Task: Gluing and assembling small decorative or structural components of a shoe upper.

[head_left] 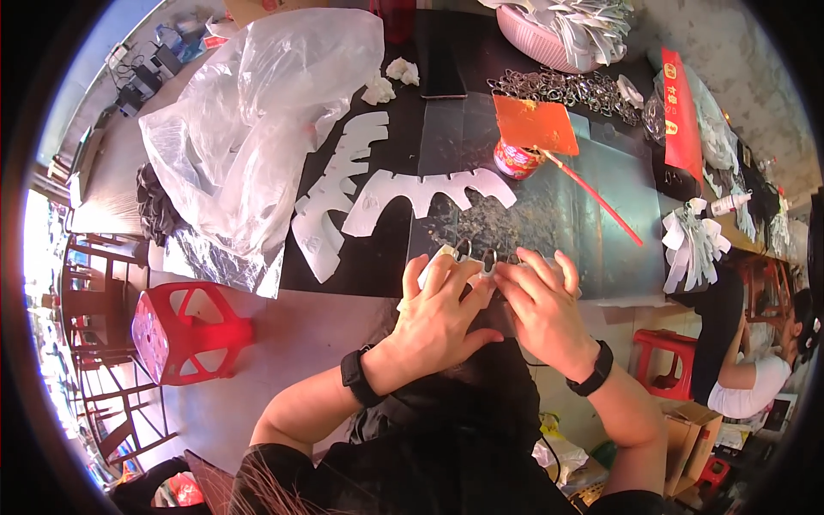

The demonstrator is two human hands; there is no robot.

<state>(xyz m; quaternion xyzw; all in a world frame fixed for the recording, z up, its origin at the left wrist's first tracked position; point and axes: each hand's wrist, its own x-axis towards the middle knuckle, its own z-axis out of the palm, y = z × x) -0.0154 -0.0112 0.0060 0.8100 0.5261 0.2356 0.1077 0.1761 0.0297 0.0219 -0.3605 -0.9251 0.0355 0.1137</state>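
Observation:
At the near edge of the table, a white piece with dark metal rings (pixel 489 260) lies under my fingers. My left hand (pixel 439 316) is closed on its left part, fingers bent over it and thumb out to the side. My right hand (pixel 549 319) presses its fingertips at the right part of the same piece, beside the rings. Both hands hide most of it. Just beyond them rest a white scalloped piece (pixel 403 190) and a second scalloped piece (pixel 330 202), both flat on the table.
Behind stand a red patterned tub (pixel 518 160), an orange card (pixel 536 124) over it, and a red stick (pixel 601 202). Metal rings (pixel 558 88) are heaped near a pink basket (pixel 536 41). Crumpled clear plastic (pixel 249 129) covers the left; white strips (pixel 693 245) hang right.

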